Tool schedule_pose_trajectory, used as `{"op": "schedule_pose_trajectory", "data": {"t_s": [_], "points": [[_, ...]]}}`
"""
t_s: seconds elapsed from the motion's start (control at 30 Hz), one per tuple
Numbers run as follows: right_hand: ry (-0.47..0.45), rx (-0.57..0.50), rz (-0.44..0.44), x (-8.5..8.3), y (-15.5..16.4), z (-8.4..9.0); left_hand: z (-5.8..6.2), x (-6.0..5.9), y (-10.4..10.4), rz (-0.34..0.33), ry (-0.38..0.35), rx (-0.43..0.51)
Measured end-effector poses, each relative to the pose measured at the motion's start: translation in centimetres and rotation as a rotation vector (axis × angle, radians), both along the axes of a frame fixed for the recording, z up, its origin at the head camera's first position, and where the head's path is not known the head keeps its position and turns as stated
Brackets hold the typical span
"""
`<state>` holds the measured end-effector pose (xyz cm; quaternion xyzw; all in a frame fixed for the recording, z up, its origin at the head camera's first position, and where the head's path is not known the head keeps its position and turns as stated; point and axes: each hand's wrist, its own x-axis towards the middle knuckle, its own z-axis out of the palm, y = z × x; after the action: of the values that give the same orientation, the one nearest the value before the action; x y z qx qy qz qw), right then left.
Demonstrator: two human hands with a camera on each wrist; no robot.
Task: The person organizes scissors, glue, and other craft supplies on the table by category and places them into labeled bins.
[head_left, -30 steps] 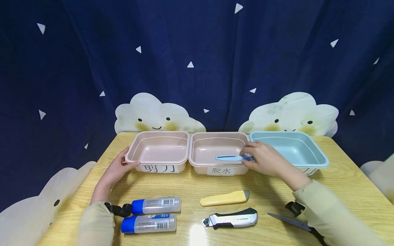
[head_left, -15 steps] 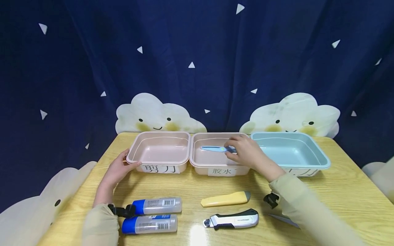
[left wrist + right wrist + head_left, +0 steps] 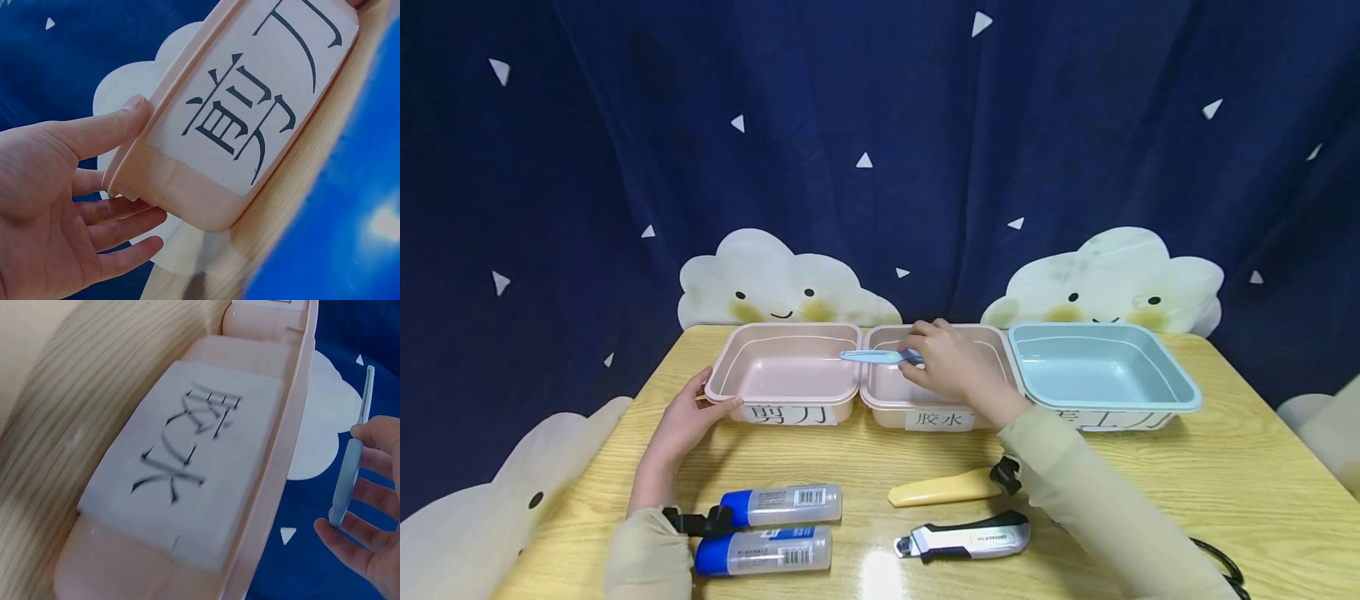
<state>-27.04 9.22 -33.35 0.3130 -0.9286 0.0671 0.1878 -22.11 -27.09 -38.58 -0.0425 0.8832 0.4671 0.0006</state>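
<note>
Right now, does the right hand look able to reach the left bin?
Probably yes: the right hand holds the blue tool, whose tip seems over the left bin, and nothing visible blocks it.

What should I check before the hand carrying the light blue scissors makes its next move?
1. Scissors held: ok; the right hand pinches the light blue scissors between thumb and fingers.
2. Left pink bin steadied: ok; the left hand holds it at its front left corner.
3. Room inside that bin: ok; its bare floor shows.
4. Scissors fully over that bin: not ok; in the head view they lie mostly over the middle pink bin.
5. Exact height above the bins: cannot tell.
</note>
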Motion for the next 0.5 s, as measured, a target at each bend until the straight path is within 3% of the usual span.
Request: {"op": "schedule_pose_trajectory", "data": {"t_s": [0.5], "points": [[-0.002, 0.025, 0.032, -1.4, -5.0, -0.2, -0.2, -0.1, 0.1, -0.007, 0.005, -0.002]]}}
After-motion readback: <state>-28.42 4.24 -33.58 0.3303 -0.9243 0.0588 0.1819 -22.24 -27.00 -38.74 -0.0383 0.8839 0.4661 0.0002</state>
